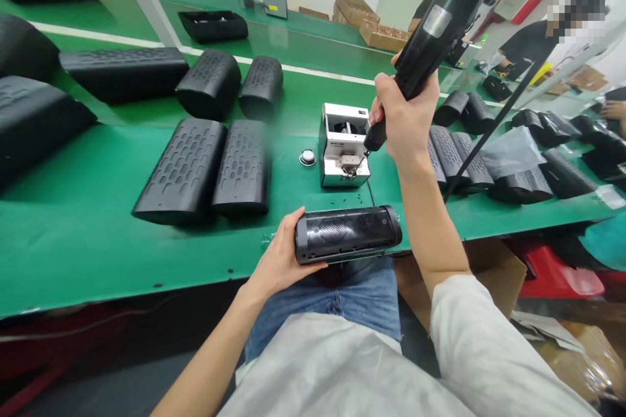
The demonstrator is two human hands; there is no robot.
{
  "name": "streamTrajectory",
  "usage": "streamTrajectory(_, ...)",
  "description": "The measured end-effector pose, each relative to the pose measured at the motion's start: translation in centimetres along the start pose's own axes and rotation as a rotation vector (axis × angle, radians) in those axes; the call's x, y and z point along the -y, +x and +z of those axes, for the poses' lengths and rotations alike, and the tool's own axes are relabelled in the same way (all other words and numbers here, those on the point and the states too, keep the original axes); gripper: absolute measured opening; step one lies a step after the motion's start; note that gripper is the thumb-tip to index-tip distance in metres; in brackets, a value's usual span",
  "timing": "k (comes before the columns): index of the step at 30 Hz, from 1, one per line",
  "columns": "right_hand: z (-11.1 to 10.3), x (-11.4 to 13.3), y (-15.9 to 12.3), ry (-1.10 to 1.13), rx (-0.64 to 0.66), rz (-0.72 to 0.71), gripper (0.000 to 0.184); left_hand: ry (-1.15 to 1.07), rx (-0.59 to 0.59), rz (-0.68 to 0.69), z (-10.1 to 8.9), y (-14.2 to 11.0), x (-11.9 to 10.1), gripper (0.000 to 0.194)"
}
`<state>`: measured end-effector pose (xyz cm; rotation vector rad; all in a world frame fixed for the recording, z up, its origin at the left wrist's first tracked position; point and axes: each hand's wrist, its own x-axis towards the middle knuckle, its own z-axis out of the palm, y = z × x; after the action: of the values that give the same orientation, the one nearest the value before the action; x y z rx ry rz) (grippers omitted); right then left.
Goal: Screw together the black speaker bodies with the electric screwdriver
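My right hand [408, 107] is wrapped round the grip of a black electric screwdriver [430, 32] that hangs tilted from above. Its bit reaches down to the front of a white screw feeder [342, 150]; whether a screw sits on the tip is too small to tell. My left hand [278, 257] grips the left end of a black speaker housing [349, 234] with perforated patches on its upper face. That housing lies at the bench's front edge, just below the feeder. Left of the feeder sits a small round metal dish [308, 157].
Several black textured housings [180, 169] stand on the green bench [98, 241] to the left, more [462, 156] to the right. A black cable [513, 104] slants down on the right. Cardboard boxes [355, 10] sit at the back. Another person [528, 45] works at far right.
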<state>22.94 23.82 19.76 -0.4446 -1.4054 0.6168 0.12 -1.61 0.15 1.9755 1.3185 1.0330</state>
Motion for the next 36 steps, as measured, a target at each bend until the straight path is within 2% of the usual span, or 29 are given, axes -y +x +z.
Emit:
streamTrajectory(3,-1.3,3.8,-0.8,0.037,-0.032,0.047,0.046,-0.005,0.019,0.005,0.2,0.0,0.6,0.132)
streamTrajectory(7,-4.1,12.7,-3.1,0.063,-0.108,0.020,0.031,0.006,0.035,-0.007,0.6,0.0,1.4,0.139)
streamTrajectory(10,-5.8,18.8,-5.4,-0.014,-0.142,0.122,0.026,0.014,0.020,-0.015,0.6,0.0,1.7,0.141)
streamTrajectory(13,-6.5,21.6,-7.5,-0.036,-0.164,0.144,0.027,0.032,0.001,0.002,0.5,0.1,1.5,0.138)
streamTrajectory(17,-7.0,21.4,-8.6,-0.047,-0.183,0.104,0.028,0.057,-0.018,0.002,0.2,0.1,1.3,0.137)
streamTrajectory(24,-7.3,19.8,-9.3,-0.033,-0.103,0.102,0.036,0.040,-0.056,-0.045,0.4,-0.3,1.4,0.136)
streamTrajectory(30,-7.6,16.7,-11.6,-0.041,0.009,0.225,0.030,0.064,-0.025,-0.026,0.1,-0.4,0.9,0.134)
streamTrajectory(33,-8.2,15.9,-13.0,-0.052,-0.036,0.218,0.033,0.089,0.010,-0.014,-0.4,-0.4,0.5,0.133)
streamTrajectory(36,-8.3,16.1,-14.0,-0.050,-0.090,0.187,0.034,0.099,0.027,-0.023,-0.7,-0.4,0.1,0.131)
